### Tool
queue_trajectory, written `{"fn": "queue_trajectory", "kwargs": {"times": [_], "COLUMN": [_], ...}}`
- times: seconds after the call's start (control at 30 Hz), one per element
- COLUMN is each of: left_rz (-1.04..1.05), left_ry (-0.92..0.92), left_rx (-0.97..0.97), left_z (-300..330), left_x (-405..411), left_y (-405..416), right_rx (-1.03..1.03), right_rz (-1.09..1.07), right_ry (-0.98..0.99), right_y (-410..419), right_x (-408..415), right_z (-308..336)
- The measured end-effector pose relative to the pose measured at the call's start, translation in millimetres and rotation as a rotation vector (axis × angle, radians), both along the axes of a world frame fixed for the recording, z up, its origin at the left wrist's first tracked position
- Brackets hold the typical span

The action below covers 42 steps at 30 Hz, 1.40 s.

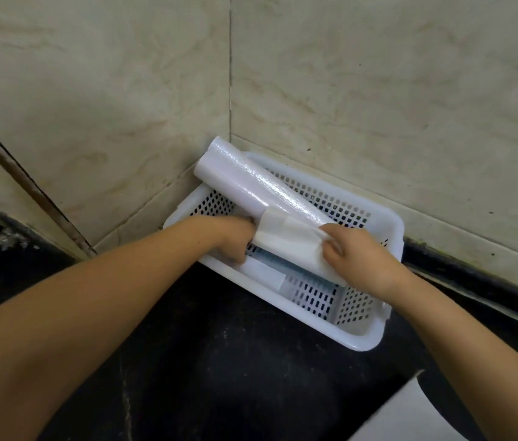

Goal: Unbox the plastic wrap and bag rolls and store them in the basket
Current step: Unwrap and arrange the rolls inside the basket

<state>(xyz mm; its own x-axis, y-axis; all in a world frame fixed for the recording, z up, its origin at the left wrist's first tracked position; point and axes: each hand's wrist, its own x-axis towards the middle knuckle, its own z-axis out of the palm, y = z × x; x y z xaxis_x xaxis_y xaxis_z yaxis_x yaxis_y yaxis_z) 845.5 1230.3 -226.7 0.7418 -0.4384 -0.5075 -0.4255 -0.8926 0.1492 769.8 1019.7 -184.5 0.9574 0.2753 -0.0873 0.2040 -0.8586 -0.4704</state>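
Two rolls, one basket, two hands.

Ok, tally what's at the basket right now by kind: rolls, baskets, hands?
Rolls: 2, a long white glossy plastic wrap roll gripped by both hands, and a smaller roll with a white paper band lying in the basket
Baskets: 1, white perforated plastic basket
Hands: 2, left hand, right hand
Total: 5
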Motion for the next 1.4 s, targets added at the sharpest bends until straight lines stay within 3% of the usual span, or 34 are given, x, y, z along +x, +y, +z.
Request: {"fn": "queue_trajectory", "kwargs": {"times": [0.1,0.2,0.37,0.47,0.67,0.73,0.83,1.0,1.13,1.2,1.4], "left_rz": [-0.01,-0.084,-0.064,0.016,0.008,0.025,0.047,0.268,0.112,0.075,0.09], "left_ry": [0.004,-0.142,-0.151,-0.171,-0.07,0.044,0.246,0.389,0.491,0.493,0.466], "left_rx": [-0.011,0.015,0.131,0.09,-0.04,-0.053,-0.049,-0.284,-0.186,-0.15,-0.465], "left_z": [2,0,-10,-9,4,8,20,24,22,22,21], "left_x": [1,5,10,11,8,10,10,16,13,11,2], "left_y": [2,3,-17,-18,0,7,16,22,19,14,7], "right_rx": [0.045,0.219,0.428,0.468,0.481,0.477,0.388,0.023,-0.322,-0.376,0.171], "right_rz": [-0.025,-0.111,-0.152,-0.127,-0.243,-0.241,-0.2,-0.055,0.162,0.188,-0.062], "right_ry": [-0.115,-0.168,0.051,0.145,0.037,-0.008,-0.122,-0.342,-0.355,-0.363,-0.2], "right_y": [0,-3,-10,-9,-8,-10,-10,-5,2,5,-3], "right_x": [-4,-4,-7,-8,-5,-4,-5,-15,-28,-24,-15], "right_z": [-5,-3,3,-1,1,4,8,3,-17,-20,1]}}
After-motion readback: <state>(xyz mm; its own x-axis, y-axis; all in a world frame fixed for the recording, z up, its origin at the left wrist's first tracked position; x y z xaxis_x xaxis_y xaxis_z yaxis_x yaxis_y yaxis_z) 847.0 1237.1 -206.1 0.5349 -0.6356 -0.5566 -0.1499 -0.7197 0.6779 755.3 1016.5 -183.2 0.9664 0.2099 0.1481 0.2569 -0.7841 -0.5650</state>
